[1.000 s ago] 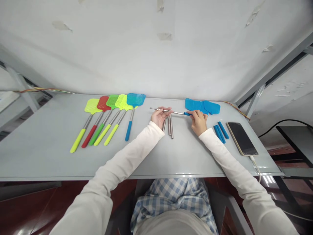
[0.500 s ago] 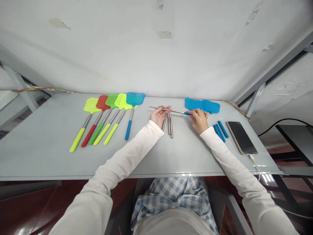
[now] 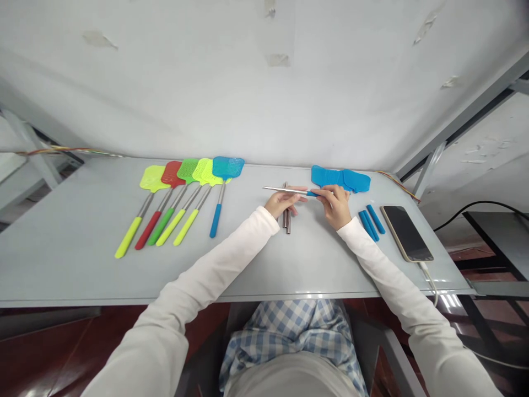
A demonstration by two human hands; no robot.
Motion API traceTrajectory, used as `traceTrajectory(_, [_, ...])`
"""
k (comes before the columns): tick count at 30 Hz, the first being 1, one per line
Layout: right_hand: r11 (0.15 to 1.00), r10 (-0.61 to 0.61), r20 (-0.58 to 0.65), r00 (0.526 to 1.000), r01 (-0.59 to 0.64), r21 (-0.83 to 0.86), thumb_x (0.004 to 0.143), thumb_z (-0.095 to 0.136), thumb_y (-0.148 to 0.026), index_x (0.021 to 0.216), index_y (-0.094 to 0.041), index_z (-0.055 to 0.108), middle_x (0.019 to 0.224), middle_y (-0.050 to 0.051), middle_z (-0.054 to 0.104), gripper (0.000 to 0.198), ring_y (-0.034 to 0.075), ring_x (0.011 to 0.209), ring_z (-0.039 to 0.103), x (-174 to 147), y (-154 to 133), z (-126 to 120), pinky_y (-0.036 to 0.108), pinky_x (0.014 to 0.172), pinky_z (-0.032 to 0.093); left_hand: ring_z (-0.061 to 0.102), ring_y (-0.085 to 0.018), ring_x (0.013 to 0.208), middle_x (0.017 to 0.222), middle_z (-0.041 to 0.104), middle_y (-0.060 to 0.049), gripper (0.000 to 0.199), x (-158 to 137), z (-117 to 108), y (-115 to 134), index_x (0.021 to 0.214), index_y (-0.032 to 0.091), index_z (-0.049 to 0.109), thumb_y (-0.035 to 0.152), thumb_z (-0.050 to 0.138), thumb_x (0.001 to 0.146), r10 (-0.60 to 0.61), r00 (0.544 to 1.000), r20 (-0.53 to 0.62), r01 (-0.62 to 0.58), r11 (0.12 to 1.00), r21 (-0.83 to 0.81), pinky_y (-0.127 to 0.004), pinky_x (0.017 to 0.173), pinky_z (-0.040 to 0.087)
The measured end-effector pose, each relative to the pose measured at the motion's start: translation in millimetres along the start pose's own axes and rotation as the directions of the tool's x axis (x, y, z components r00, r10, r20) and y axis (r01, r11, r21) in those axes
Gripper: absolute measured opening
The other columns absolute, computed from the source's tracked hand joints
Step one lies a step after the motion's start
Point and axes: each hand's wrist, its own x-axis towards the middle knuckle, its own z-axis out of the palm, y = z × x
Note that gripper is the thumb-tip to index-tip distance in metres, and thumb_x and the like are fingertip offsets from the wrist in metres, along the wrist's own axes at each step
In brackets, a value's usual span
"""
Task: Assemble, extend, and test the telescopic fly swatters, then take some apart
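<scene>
My left hand (image 3: 284, 203) holds a thin metal rod (image 3: 285, 190) between its fingers, its bare end pointing left. At the rod's right end, my right hand (image 3: 336, 208) pinches a blue handle sleeve (image 3: 313, 193), and the rod's end is in the sleeve or against it. How deep it sits is hidden by the fingers. Below my left hand lie a few metal rods (image 3: 288, 225), partly covered by it. Blue swatter heads (image 3: 327, 176) are stacked just beyond my right hand. Several blue sleeves (image 3: 376, 219) lie to its right.
To the left, several fly swatters (image 3: 167, 221) in yellow, red and green lie in a row beside a blue swatter (image 3: 220, 193). A phone (image 3: 407, 232) with a white cable is at the right. A wall (image 3: 264, 110) rises behind the grey table (image 3: 124, 281).
My left hand has slid right along the rod, closer to my right hand, leaving more of the bare rod showing on the left. My right hand stays near the same place.
</scene>
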Motion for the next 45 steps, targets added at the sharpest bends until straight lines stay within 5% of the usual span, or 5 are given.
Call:
traceTrajectory(13, [0.993,0.104,0.02,0.994,-0.103,-0.064,0.096,0.03,-0.036,0.127,-0.015,0.052,0.132,0.015,0.054,0.043,0.027,0.122,0.045,11,21,20,0.042,0.099,0.032,0.05,-0.008,0.039,0.049,0.049,0.004,0.049,8,-5,-2,0.058,0.019,0.042,0.061,0.054,0.081,-0.055,0.967,-0.25,0.008,0.982,-0.187,-0.022,0.043,0.041])
traceTrajectory(28, [0.949,0.185,-0.01,0.983,-0.181,-0.258,0.087,0.043,-0.061,0.113,-0.013,0.06,0.107,0.02,0.06,0.057,0.032,0.097,0.05,-1,35,29,0.049,0.088,0.031,0.035,-0.005,0.037,0.057,0.044,0.006,0.008,10,-12,8,0.087,0.021,0.052,0.021,0.046,0.082,-0.212,0.95,-0.23,0.1,0.903,-0.417,-0.021,0.042,0.033])
traceTrajectory(36, [0.949,0.169,-0.015,0.985,-0.167,-0.267,0.093,0.038,-0.049,0.101,-0.016,0.067,0.08,0.011,0.068,0.044,0.024,0.078,0.056,7,24,9,0.039,0.083,0.031,0.052,-0.01,0.064,0.087,0.061,-0.001,0.038,0,-17,27,0.099,0.024,0.07,0.008,0.06,0.066,0.102,0.982,-0.162,-0.066,0.975,0.211,-0.023,0.067,0.045])
traceTrajectory(41, [0.893,0.447,-0.239,0.862,-0.412,0.184,0.091,0.041,-0.044,0.089,-0.017,0.066,0.074,0.007,0.065,0.036,0.02,0.074,0.055,12,32,6,0.037,0.077,0.04,0.055,-0.016,0.081,0.095,0.063,-0.004,0.033,-11,-25,23,0.09,0.028,0.075,0.008,0.061,0.068,0.284,0.954,-0.1,-0.168,0.776,0.608,-0.025,0.088,0.041])
traceTrajectory(45, [0.333,0.796,0.032,0.605,-0.481,0.811,0.084,0.055,-0.042,0.077,-0.019,0.06,0.075,0.001,0.065,0.025,0.016,0.073,0.059,17,44,16,0.033,0.073,0.051,0.053,-0.014,0.07,0.092,0.062,-0.003,0.028,-8,-30,13,0.089,0.031,0.075,0.013,0.061,0.073,0.317,0.941,-0.117,-0.137,0.675,0.725,-0.024,0.083,0.041])
